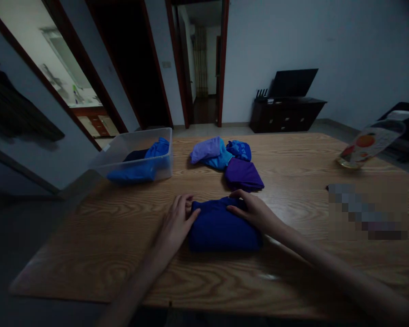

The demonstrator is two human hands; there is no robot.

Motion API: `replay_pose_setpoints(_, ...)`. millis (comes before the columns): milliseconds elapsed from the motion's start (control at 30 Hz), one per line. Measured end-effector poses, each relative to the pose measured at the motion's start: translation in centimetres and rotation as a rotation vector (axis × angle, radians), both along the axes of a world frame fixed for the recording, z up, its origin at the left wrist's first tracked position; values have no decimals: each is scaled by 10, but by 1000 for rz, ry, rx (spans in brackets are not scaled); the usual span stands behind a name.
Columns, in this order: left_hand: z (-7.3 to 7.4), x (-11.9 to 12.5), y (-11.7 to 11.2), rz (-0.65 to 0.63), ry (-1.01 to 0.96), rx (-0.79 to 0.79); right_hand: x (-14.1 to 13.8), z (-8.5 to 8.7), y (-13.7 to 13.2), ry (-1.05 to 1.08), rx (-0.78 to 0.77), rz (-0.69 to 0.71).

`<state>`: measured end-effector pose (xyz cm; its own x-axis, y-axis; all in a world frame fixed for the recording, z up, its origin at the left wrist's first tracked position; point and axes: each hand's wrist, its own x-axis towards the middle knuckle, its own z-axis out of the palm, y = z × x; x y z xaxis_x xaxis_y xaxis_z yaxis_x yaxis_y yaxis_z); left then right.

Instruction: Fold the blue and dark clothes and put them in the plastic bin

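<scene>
Both hands flat: left hand, right hand flank folded blue garment.

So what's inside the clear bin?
The bin holds blue cloth, with something darker behind it. Whatever lies beneath them is covered.

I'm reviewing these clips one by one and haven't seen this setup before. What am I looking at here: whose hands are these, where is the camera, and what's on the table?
There is no machine: a person wears a camera on the head, looking down at their own bare hands. The left hand and right hand both rest flat on a folded dark blue cloth on a wooden table; neither closes a grip around it. Behind it lie a purple folded cloth and a small pile of blue and lilac cloths. On the left stands a clear plastic bin with blue cloths inside. At the right edge sits a printed pouch.
</scene>
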<state>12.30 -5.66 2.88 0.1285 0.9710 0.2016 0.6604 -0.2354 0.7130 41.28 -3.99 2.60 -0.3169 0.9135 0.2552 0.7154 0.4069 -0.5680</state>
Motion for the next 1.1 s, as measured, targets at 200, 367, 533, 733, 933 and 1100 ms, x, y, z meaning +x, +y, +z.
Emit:
replay_pose_setpoints(200, 28, 27, -36, -297, 385, 166, -18, 27, -23, -342, 347, 81)
replay_pose_setpoints(367, 26, 24, -24, -414, 462, -115, -9, 11, -38, -381, 252, 336)
replay_pose_setpoints(533, 41, 24, -10, -589, 580, -145, 3, -15, -39, -358, 246, 348)
replay_pose_setpoints(733, 53, 63, -3, -633, 763, -70, 21, -5, -48, -264, 483, 274)
replay_pose_setpoints(933, 69, 47, 19, -714, 617, -94, 47, -20, -46, -15, 507, 118)
replay_pose_setpoints(1100, 115, -19, 50, -599, 397, -252, 49, -26, -46, 131, 352, -20)
